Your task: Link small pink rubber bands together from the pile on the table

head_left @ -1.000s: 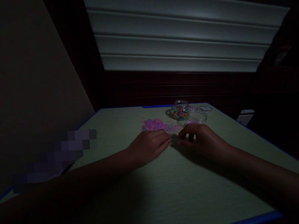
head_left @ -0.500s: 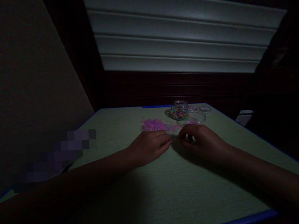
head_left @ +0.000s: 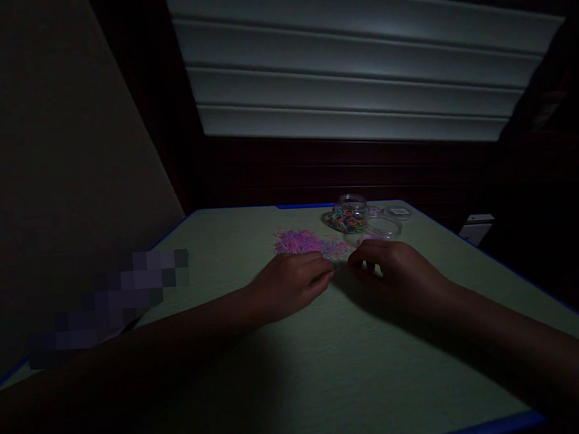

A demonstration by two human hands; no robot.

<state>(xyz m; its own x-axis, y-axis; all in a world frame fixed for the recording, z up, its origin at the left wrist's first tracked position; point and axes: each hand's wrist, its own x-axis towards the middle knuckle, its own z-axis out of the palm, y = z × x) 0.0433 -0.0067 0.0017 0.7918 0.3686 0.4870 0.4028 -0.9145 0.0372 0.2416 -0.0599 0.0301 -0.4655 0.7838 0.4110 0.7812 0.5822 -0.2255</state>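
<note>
Over the pale green table (head_left: 300, 368), my left hand (head_left: 296, 281) has its thumb and fingertips pinched together; a tiny pale bit shows at their tips, too small to name. Just to its right, my right hand (head_left: 397, 272) is curled with thumb and fingers together, and what it holds, if anything, is hidden. A narrow gap parts the two hands. Behind my left hand lies a loose pile of pink and purple small bands (head_left: 298, 241). An open clear jar (head_left: 385, 227) stands right behind my right hand.
Farther back stands a clear jar of multicoloured bands (head_left: 350, 218), with a round clear lid (head_left: 398, 213) to its right. A blurred-out dark object (head_left: 112, 302) lies at the table's left edge. A slatted panel (head_left: 358, 67) rises behind the table.
The thin pale strand that spanned the gap between my fingertips no longer shows across it. My right hand sits very slightly farther right. The view has shifted a little.
</note>
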